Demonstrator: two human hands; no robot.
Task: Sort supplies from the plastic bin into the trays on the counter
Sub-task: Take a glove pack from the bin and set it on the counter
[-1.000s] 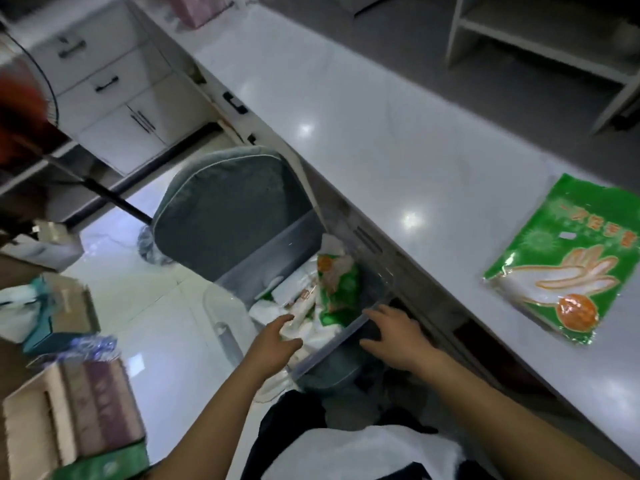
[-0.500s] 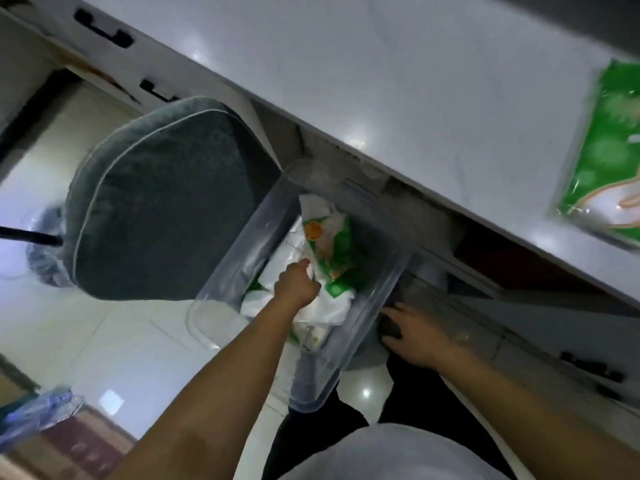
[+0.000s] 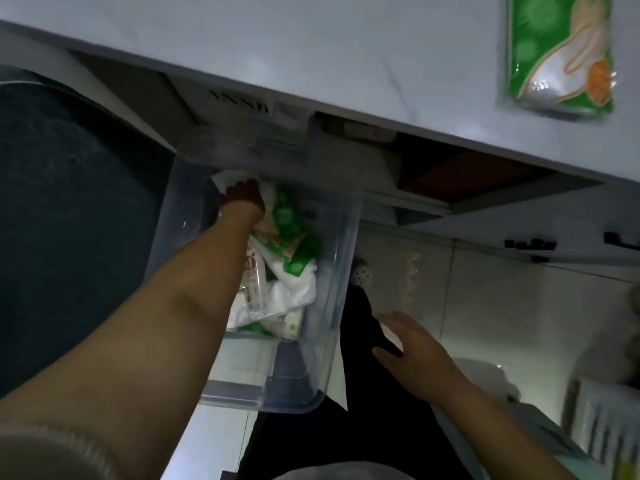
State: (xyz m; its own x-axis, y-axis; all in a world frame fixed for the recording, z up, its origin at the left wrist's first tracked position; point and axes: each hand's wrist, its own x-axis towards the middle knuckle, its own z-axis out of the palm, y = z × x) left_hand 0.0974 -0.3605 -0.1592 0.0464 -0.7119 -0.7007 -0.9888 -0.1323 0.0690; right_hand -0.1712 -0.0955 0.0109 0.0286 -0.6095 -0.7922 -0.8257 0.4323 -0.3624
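Observation:
A clear plastic bin (image 3: 332, 271) sits low beside the counter, holding white and green packets. My left hand (image 3: 244, 197) reaches deep into its far end and closes on a white packet (image 3: 225, 178) there. A green glove packet (image 3: 292, 237) lies in the bin just right of that hand. My right hand (image 3: 412, 348) hovers outside the bin on the right, fingers spread, holding nothing. Another green glove packet (image 3: 559, 53) lies on the white counter (image 3: 311, 46) at top right. No trays are in view.
A dark grey chair (image 3: 69, 220) stands left of the bin. Under the counter edge is an open dark recess (image 3: 467, 171). My dark-clothed legs (image 3: 360, 341) are beside the bin, over a pale tiled floor (image 3: 485, 289).
My left hand has pushed further into the bin to its far end and onto a white packet. My right hand has come off the bin's side. The view has tilted downward.

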